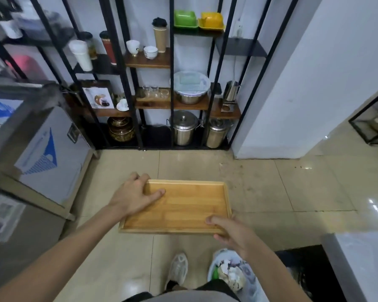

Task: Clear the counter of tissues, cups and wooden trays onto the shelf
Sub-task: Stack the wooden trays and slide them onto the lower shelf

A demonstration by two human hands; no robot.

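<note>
I hold an empty light wooden tray (183, 205) level in the air above the tiled floor, in front of a black metal shelf unit (171, 68). My left hand (135, 194) grips the tray's far left corner, thumb lying on its inner surface. My right hand (234, 233) grips the near right corner, thumb on the rim. White cups (150, 51) and a tall brown cup with a black lid (160, 35) stand on a wooden shelf board. Small glasses (154, 92) sit one board lower.
A steel counter cabinet (42, 149) stands at the left. A white counter edge (362, 258) is at the lower right, with a full bin bag (231, 273) by my feet. Steel pots (183, 129) fill the bottom shelf. A white wall corner (292, 94) stands at the right.
</note>
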